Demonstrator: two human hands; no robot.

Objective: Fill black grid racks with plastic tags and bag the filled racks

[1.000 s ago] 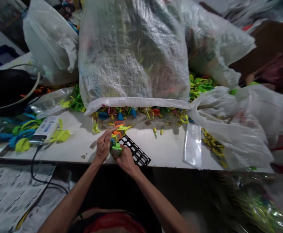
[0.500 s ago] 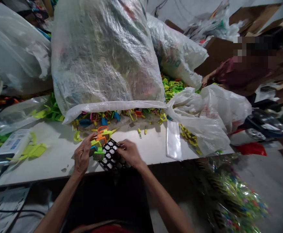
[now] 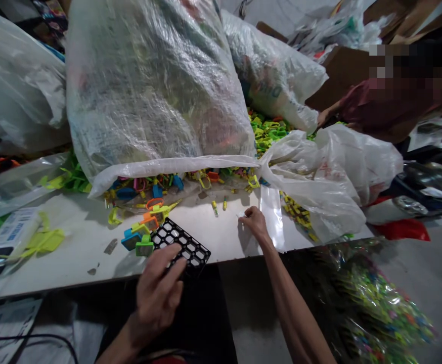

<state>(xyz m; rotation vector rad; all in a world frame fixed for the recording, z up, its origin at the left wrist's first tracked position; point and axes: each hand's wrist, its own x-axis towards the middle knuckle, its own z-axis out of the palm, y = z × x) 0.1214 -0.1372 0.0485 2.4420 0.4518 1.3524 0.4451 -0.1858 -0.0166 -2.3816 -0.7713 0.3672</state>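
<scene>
A black grid tray (image 3: 190, 245) with hexagonal holes lies at the table's front edge, its near side over the edge. My left hand (image 3: 158, 290), blurred, is in front of the tray with loosely curled fingers apart; I see nothing in them. Whether its fingertips touch the tray is unclear. Toy watches in green (image 3: 144, 246), blue (image 3: 130, 239) and orange (image 3: 149, 221) are clustered at the tray's left end. Farther right, my right hand (image 3: 256, 222) pinches a small whitish piece (image 3: 240, 215) just above the table, beside a flat clear plastic bag (image 3: 272, 217).
Large filled plastic sacks (image 3: 156, 86) stand along the back, with colourful plastic parts spilling below. Two small yellow-tipped pieces (image 3: 215, 208) lie mid-table. A white box (image 3: 14, 232) is at left. Across at right, a person in a dark red sleeve (image 3: 376, 108) reaches in. Filled clear bags (image 3: 384, 298) sit on the floor.
My right hand has left the tray and moved right, to beside the flat bag. My left hand has come away from the toy watches, down and right to the tray's near side.
</scene>
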